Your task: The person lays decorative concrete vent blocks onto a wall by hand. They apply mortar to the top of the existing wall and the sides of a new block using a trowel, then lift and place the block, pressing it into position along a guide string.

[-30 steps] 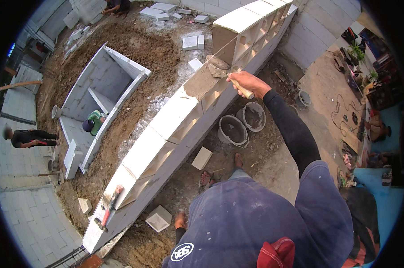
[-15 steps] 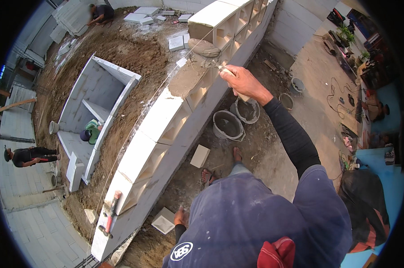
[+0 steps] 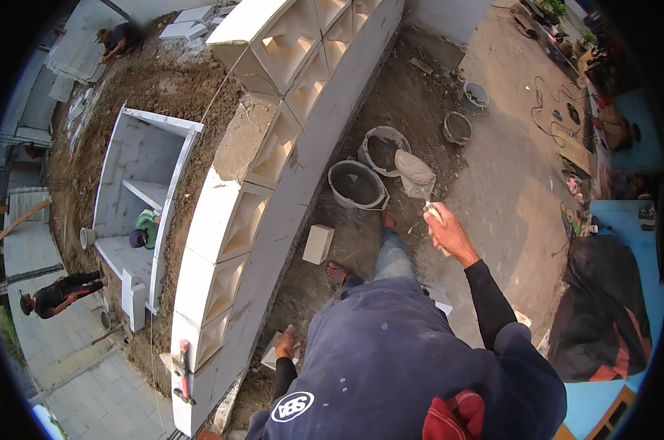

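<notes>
My right hand (image 3: pixel 453 231) grips the pale handle of a trowel; its mortar-coated blade (image 3: pixel 414 174) hangs beside two buckets of grey mortar (image 3: pixel 357 192). My left hand (image 3: pixel 286 343) hangs low by my side with loose fingers, over a square pale block (image 3: pixel 269 358) on the ground. A long wall of pale decorative openwork blocks on grey blocks (image 3: pixel 207 231) runs diagonally beside me, with a mortar patch (image 3: pixel 244 132) on top, a taut string along it and a red-handled hammer (image 3: pixel 184 374) at the near end.
Left are dug soil, a block chamber with a crouching worker in green (image 3: pixel 147 231), a person in dark clothes (image 3: pixel 57 297) and another crouching (image 3: pixel 118 40). Right are small buckets (image 3: pixel 458 128), cables, a plank, plants and a dark cloth (image 3: pixel 596 308).
My right hand has brought the trowel down and right, from the wall top to beside the buckets. The view has shifted, and my left hand shows slightly higher and further left.
</notes>
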`<state>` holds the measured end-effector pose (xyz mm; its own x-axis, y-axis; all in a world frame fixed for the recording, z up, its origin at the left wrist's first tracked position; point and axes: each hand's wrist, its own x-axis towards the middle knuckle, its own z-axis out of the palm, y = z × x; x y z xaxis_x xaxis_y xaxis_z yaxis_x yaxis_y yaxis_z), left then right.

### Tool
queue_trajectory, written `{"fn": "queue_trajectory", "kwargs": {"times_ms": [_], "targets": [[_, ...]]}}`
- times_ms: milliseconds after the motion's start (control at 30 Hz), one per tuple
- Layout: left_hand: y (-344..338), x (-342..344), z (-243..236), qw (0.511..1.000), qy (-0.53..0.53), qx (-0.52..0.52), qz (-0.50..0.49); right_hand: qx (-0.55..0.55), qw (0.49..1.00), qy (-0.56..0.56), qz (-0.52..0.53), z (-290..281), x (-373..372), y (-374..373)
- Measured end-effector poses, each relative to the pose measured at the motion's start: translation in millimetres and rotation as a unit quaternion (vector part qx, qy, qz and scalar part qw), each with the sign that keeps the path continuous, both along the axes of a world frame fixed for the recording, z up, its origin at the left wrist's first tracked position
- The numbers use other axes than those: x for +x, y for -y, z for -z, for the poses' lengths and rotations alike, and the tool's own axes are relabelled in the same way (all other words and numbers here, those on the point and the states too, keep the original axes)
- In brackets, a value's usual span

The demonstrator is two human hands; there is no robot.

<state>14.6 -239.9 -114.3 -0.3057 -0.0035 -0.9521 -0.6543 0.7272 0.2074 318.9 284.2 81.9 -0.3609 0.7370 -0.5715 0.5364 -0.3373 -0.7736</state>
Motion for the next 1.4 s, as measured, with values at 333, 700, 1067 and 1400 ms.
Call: {"fn": "queue_trajectory", "kwargs": {"times_ms": [333, 700, 1067, 1400], "targets": [[-113, 44, -91, 0.995, 0.023, -0.056, 0.079, 0.262, 0.952, 0.158, -0.019, 133, 24, -125], [-153, 65, -95, 0.965, 0.071, -0.218, 0.130, 0.132, 0.920, 0.313, -0.195, 564, 13, -256], [-259, 82, -97, 0.954, 0.088, -0.193, 0.212, 0.120, 0.898, 0.333, -0.263, 623, -9, -257], [-268, 81, -104, 0.939, -0.010, -0.127, 0.319, 0.139, 0.962, 0.213, -0.098, 464, 30, -229]]}}
